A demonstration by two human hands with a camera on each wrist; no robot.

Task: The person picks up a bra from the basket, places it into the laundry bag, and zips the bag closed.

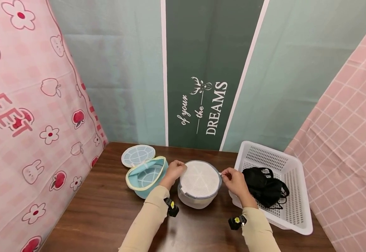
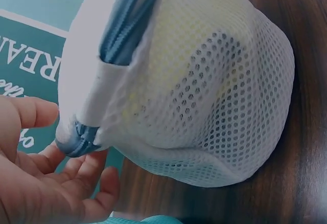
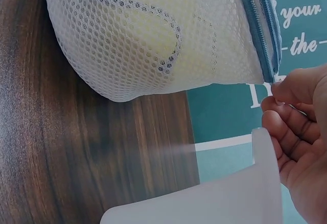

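Observation:
A round white mesh laundry bag (image 1: 200, 179) with a grey-blue zipper rim stands upright on the table, its lid lying flat on top. Something pale yellow shows through its mesh wall (image 2: 179, 45). My left hand (image 1: 175, 171) holds the bag's rim at the left, thumb on one side and fingers on the other in the left wrist view. On the opposite side, my right hand (image 1: 236, 181) pinches the end of the zipper, at its small pull; the thumb and fingertips hide most of the pull (image 3: 276, 87).
A teal mesh laundry bag (image 1: 142, 189) with yellow trim stands at the left, its round lid (image 1: 138, 155) folded back. At the right, a white plastic basket (image 1: 291, 164) contains black fabric items (image 1: 266, 187) with straps. Curtains enclose the wooden table (image 1: 107, 206) at the back and sides.

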